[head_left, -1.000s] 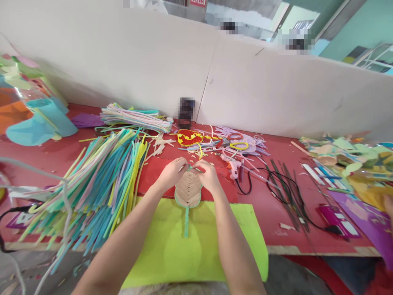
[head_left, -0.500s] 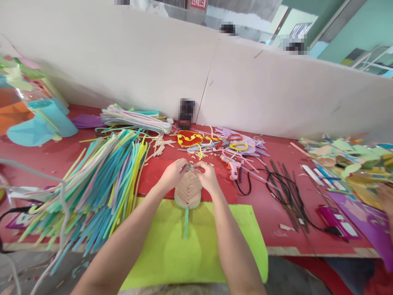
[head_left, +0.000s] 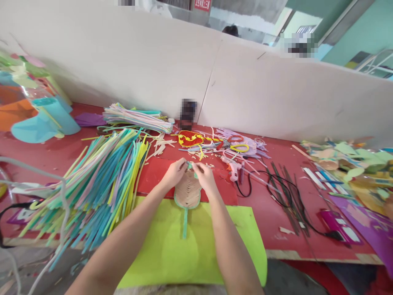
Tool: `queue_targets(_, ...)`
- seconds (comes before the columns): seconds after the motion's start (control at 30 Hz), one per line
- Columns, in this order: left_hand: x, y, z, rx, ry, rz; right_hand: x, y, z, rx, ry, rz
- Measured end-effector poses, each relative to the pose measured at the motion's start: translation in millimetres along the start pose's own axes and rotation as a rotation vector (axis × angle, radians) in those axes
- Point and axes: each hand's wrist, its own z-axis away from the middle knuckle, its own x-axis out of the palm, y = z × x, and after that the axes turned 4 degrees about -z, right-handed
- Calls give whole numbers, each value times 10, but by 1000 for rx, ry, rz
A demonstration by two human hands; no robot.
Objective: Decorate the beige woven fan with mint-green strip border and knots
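A beige leaf-shaped fan (head_left: 187, 189) with a green pipe-cleaner edge and a straight green handle lies over a red sheet and a lime-green sheet. Both my hands meet at its far tip. My left hand (head_left: 176, 174) is closed, pinching a small green piece at the tip from the left. From the right, my right hand (head_left: 204, 175) pinches the same green pipe-cleaner piece (head_left: 189, 165). Its exact shape is partly hidden by the fingertips. More green shows along the fan's right edge, beside my right fingers.
Many coloured pipe cleaners (head_left: 101, 180) lie to the left, another bundle (head_left: 138, 119) behind them. Pliers with red and yellow handles (head_left: 238, 146), a pink glue gun (head_left: 232, 169) and a red-and-yellow piece (head_left: 189, 139) lie beyond. A black cable (head_left: 299, 205) and magenta box (head_left: 340, 227) are right.
My hands stay at the fan's tip, with the fingers shifted slightly. More green now shows between and beside them. The whole view has moved a little.
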Motion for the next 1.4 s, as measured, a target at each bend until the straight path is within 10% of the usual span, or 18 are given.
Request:
queue_targets(0.43, 46, 75, 48, 27, -31, -24, -8, 55, -30, 24, 11, -26)
queue_targets(0.77, -18, 80, 8, -81, 300, 88, -96, -12, -47, 36, 10, -33)
queue_targets(1.4, -48, 41, -3, -50, 137, 7, -165, -19, -38, -83, 1, 150)
